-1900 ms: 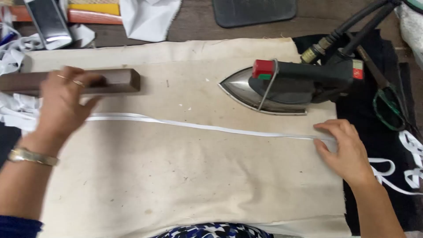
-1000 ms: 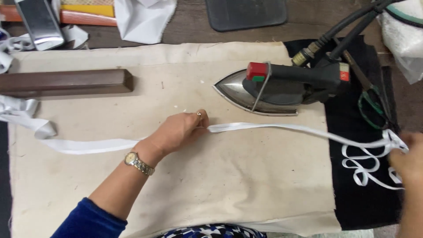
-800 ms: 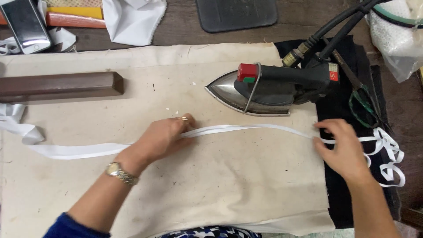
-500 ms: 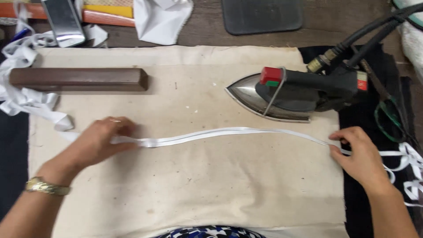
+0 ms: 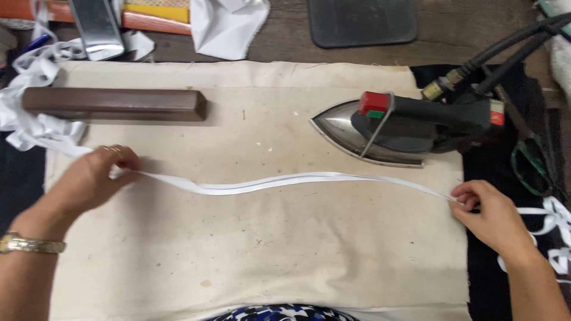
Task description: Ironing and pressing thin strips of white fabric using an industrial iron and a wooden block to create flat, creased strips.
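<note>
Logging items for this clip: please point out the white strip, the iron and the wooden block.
white strip [image 5: 285, 181], head view, middle of its span
iron [image 5: 339, 128], head view, shiny metal body near its tip
wooden block [image 5: 113, 104], head view, top face

A white strip [image 5: 285, 181] runs across the cream cloth [image 5: 267, 255] that covers the brown wooden table [image 5: 285, 44]. Near the cloth's left edge lies a dark brown wooden block [image 5: 113, 104]. Toward its right edge sits an iron [image 5: 410, 128], silver-soled, black-bodied, with red and green buttons. A gold watch [image 5: 30, 244] circles the left wrist.
</note>
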